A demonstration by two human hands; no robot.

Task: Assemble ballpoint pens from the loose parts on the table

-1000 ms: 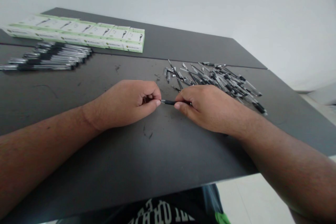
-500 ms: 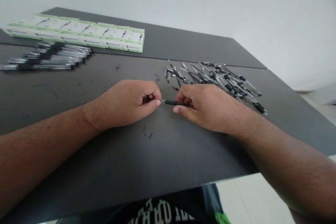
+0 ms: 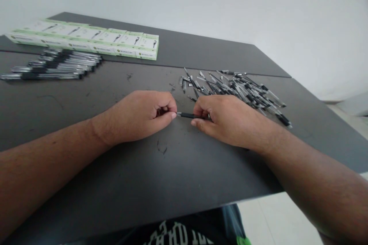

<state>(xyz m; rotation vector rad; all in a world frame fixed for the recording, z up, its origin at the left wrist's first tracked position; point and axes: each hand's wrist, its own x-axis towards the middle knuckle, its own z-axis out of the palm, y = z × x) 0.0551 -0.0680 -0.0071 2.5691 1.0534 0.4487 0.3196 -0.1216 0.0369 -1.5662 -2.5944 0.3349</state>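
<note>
A pen (image 3: 186,115) with a black grip lies level between my two hands, a little above the dark grey table (image 3: 178,168). My left hand (image 3: 149,115) pinches its silvery tip end between thumb and forefinger. Closed around the dark barrel is my right hand (image 3: 224,118), whose fingers hide the rest of the pen. Just behind the right hand spreads a loose pile of pen parts (image 3: 247,90): clear barrels with black grips, thin refills and small clear tips.
A row of white and green boxes (image 3: 120,44) stands at the back left. In front of them lies a stack of pens (image 3: 63,63) side by side. A seam crosses the table behind the pile. The white wall (image 3: 201,0) rises beyond.
The whole scene sits slightly lower in view, as the camera has tilted a little. Both hands keep the same hold on the pen.
</note>
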